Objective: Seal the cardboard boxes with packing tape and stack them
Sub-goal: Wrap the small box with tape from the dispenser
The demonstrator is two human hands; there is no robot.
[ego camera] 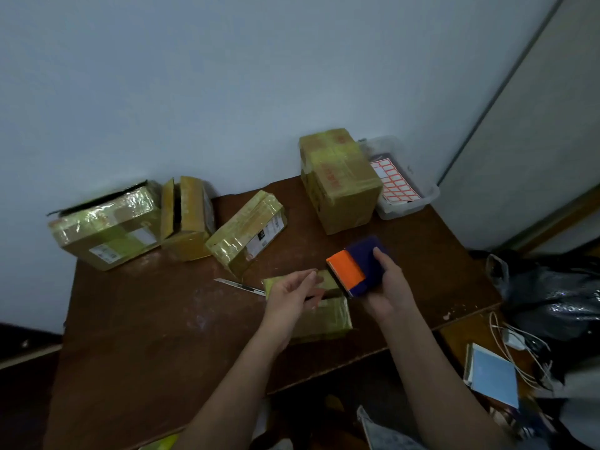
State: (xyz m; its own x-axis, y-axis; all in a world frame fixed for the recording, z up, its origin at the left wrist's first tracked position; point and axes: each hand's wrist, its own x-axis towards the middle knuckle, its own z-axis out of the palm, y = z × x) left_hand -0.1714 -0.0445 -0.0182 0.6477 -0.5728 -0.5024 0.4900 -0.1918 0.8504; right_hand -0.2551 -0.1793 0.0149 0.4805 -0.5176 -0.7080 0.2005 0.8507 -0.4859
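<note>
My right hand (388,287) grips a purple and orange tape dispenser (357,266) above the brown table (162,336). Its orange end sits over the far edge of a small cardboard box (328,316) lying in front of me. My left hand (293,295) hovers over that box with thumb and fingers pinched together near the dispenser's mouth; what it pinches is too thin to make out. Three taped boxes (107,227) (186,219) (248,233) line the table's back left. A taller taped box (339,180) stands at the back right.
A utility knife (238,286) lies on the table left of my left hand. A clear plastic bin (402,186) with red-bordered label sheets stands behind the tall box. A black bag (552,293), white cables (516,349) and a blue booklet (493,375) lie to the right.
</note>
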